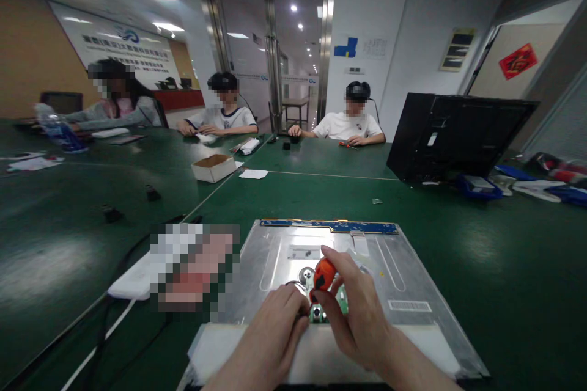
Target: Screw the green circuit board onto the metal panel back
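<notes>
My right hand (pixel 362 305) grips the orange and black handle of a screwdriver (pixel 324 275), thumb on one side and fingers on the other. The tool stands roughly upright over a small green circuit board (pixel 318 314). My left hand (pixel 279 324) rests at the board's left edge with its fingers curled together; what its fingertips hold is hidden. Under both hands lies a flat metal display panel (pixel 284 284), with a blue circuit strip (pixel 302 225) along its far edge.
Left of the panel lies a white power strip (pixel 132 275) with cables. An open cardboard box (pixel 213 169) sits further back. At the right stands a black monitor housing (pixel 449 134) by a blue tray (pixel 479 186). Several people sit across the green table (pixel 321 192).
</notes>
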The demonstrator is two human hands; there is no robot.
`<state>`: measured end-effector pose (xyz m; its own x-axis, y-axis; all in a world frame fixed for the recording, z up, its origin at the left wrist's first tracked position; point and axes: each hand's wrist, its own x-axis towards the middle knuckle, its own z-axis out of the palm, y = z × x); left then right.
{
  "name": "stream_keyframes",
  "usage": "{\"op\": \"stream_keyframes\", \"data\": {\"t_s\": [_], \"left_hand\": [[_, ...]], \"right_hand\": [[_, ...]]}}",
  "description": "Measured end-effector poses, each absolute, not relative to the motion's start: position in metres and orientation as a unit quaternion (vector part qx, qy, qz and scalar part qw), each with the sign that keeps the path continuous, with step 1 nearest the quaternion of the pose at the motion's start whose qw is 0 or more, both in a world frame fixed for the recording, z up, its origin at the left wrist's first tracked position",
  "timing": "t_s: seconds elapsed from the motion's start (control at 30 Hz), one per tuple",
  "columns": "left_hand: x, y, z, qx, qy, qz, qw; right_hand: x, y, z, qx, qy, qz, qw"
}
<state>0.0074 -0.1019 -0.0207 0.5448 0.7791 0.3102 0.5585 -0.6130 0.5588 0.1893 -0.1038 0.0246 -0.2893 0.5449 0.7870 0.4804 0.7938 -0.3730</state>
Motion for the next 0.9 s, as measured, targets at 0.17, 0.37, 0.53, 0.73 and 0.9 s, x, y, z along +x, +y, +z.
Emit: {"op": "stream_keyframes", "data": {"t_s": [0.17,0.37,0.53,0.73,0.9], "left_hand": [[0.006,-0.103,-0.025,0.855,0.394,0.272,0.202],[0.009,-0.105,-0.016,0.853,0.402,0.259,0.212],[0.009,-0.106,-0.012,0.855,0.403,0.253,0.206],[0.008,-0.106,-0.012,0.856,0.4,0.253,0.209],[0.008,-0.107,-0.013,0.854,0.402,0.256,0.209]], "right_hand": [[0.189,-0.104,0.025,-0.314,-0.803,0.03,0.506],[0.192,-0.106,0.024,-0.315,-0.8,-0.001,0.511],[0.195,-0.105,0.025,-0.336,-0.773,-0.031,0.537],[0.196,-0.106,0.022,-0.34,-0.776,-0.036,0.53],[0.196,-0.105,0.019,-0.343,-0.777,-0.029,0.527]]}}
